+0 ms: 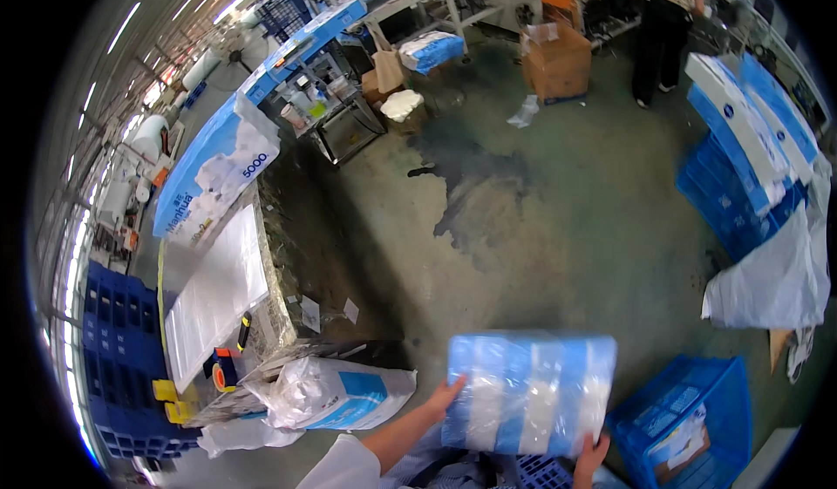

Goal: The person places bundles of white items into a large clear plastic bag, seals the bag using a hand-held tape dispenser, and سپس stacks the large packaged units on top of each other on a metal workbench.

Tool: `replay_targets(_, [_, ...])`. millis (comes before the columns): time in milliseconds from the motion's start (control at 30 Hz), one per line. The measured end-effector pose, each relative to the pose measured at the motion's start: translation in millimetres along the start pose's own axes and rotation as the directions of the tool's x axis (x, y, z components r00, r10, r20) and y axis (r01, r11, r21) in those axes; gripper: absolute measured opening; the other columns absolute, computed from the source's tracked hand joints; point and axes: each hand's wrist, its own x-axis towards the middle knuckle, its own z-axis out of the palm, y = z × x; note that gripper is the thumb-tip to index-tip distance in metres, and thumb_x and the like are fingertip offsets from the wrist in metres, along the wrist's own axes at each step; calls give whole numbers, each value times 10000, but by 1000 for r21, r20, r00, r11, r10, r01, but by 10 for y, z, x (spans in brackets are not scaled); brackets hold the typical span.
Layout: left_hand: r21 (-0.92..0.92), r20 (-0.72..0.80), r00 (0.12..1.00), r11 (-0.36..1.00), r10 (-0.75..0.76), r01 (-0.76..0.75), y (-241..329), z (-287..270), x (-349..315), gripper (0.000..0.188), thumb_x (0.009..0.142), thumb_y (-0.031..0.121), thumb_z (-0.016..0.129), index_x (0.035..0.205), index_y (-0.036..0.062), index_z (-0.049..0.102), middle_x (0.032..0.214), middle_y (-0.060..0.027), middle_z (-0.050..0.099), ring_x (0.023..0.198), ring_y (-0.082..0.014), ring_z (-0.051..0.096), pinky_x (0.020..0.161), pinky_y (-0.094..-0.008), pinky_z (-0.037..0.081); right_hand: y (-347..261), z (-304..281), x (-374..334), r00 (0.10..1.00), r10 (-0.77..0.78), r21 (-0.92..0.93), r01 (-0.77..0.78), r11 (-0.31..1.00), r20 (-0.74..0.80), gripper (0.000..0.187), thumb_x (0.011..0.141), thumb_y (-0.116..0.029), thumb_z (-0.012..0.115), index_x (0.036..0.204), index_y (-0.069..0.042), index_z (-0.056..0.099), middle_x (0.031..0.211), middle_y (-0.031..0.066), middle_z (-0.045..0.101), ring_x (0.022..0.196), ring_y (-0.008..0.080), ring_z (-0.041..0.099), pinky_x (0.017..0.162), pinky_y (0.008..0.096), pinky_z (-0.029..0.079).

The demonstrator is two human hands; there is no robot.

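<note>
A plastic-wrapped bundle [534,393] with blue and white stripes is held up low in front of me, over the floor. My left hand [446,397] grips its left edge, fingers closed on the wrap. At the lower right corner my right hand [593,452] is closed on the same bundle. Glare on the clear film hides some of its surface, and its underside is out of sight. Below it, part of a dark blue perforated crate [542,472] shows. A blue plastic crate [731,402] with papers and cardboard inside stands to the right of my right hand.
On my left, a worktable holds clear plastic sheets [218,293], a tape dispenser [224,374], a cutter [244,330] and a large blue-and-white pack [218,175]. A white sack [349,395] leans nearby. Blue crates with packs [741,132] stand right; a cardboard box [555,64] and a person [667,27] are farther off.
</note>
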Motion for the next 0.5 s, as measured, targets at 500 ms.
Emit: replay_targets(500, [339, 920, 262, 256, -291, -905, 897, 279, 1642, 384, 789, 246, 588, 1103, 29, 548, 929, -163, 624, 873, -307, 589, 780, -427, 462, -1397, 2723, 176, 924, 300, -732, -32, 680, 238, 289, 821, -339, 560, 796, -77, 680, 837, 120, 668, 754, 286, 630, 580, 486, 463])
